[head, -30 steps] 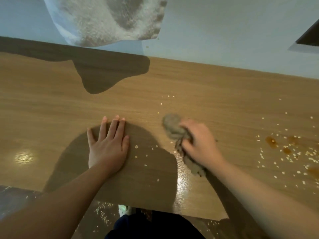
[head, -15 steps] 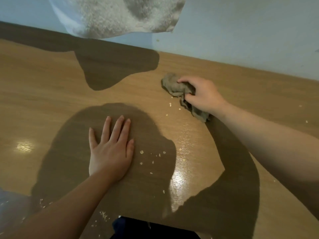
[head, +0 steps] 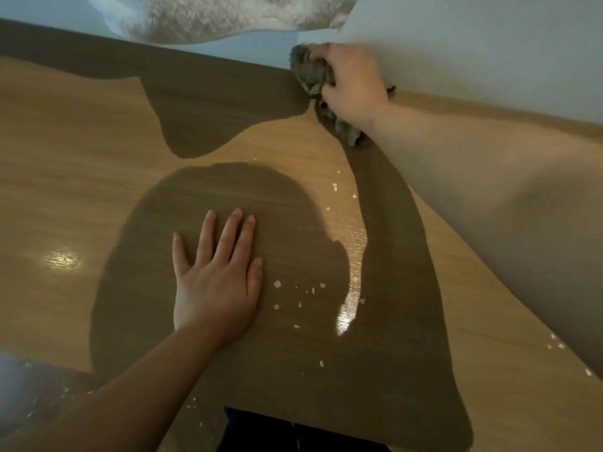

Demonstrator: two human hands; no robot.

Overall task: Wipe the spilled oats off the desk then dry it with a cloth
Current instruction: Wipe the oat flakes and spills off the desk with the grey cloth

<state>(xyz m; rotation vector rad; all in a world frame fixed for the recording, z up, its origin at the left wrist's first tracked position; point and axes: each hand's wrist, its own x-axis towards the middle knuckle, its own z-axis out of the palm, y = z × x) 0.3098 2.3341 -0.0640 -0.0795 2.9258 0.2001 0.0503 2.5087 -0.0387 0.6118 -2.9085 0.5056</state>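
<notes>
Fingers of the right hand [head: 354, 83] clench a grey rag [head: 311, 71] at the wall [head: 489, 44]; the left hand [head: 217, 288], fingers released flat on the table [head: 65, 190], braces the reach; oats [head: 277, 283] lie just right of them.

Wooden desk [head: 81, 164], scattered oats [head: 277, 284], crumpled cloth [head: 348, 132]

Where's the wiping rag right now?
Head view, upper right of centre: the grey rag is gripped by the right hand at the far edge of the desk, against the wall.
</notes>
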